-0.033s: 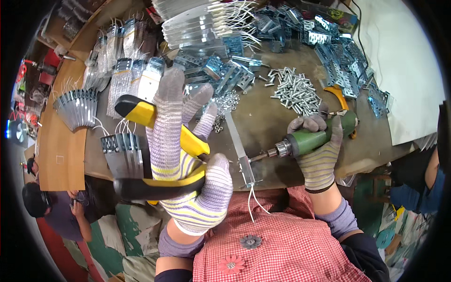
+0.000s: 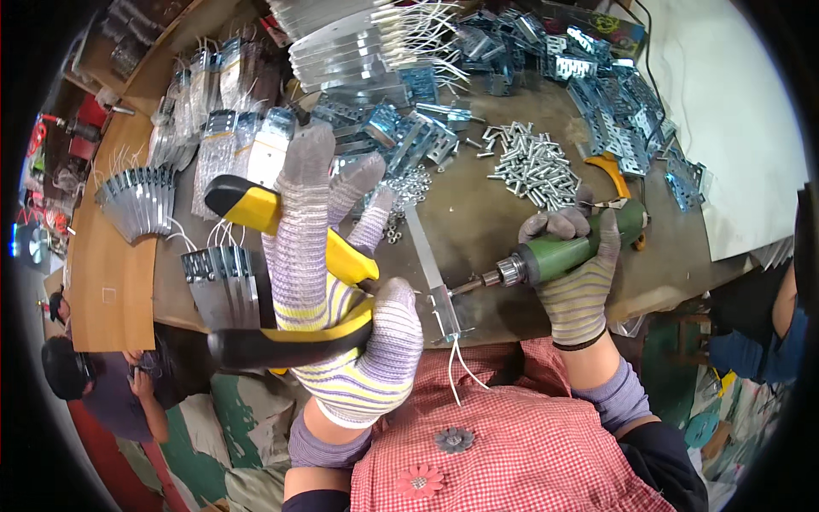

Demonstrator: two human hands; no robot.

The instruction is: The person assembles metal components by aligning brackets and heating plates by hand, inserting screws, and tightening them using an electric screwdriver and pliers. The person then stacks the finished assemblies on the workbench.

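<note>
My left hand (image 2: pixel 345 341), in a striped knit glove, is wrapped round pliers with yellow and black handles (image 2: pixel 294 343); the jaws are hidden. In my gloved right hand (image 2: pixel 580 294) is a green power screwdriver (image 2: pixel 567 254), lying level with its bit pointing left. The bit's tip reaches the side of a metal bracket at the near end of a flat metal strip (image 2: pixel 423 252). Two white wires (image 2: pixel 458 375) run from that end over the table's front edge onto my red checked apron. The left thumb is just left of the bracket.
Behind the strip lie loose screws (image 2: pixel 536 166) and small nuts (image 2: pixel 409 189). Blue-tinted metal brackets (image 2: pixel 610 119) are heaped at the back. Wired strips (image 2: pixel 341 60) stand stacked there, with wrapped bundles (image 2: pixel 220 145) at left. An orange-handled tool (image 2: pixel 611 173) lies beyond the screwdriver. A person (image 2: pixel 111 384) sits at far left.
</note>
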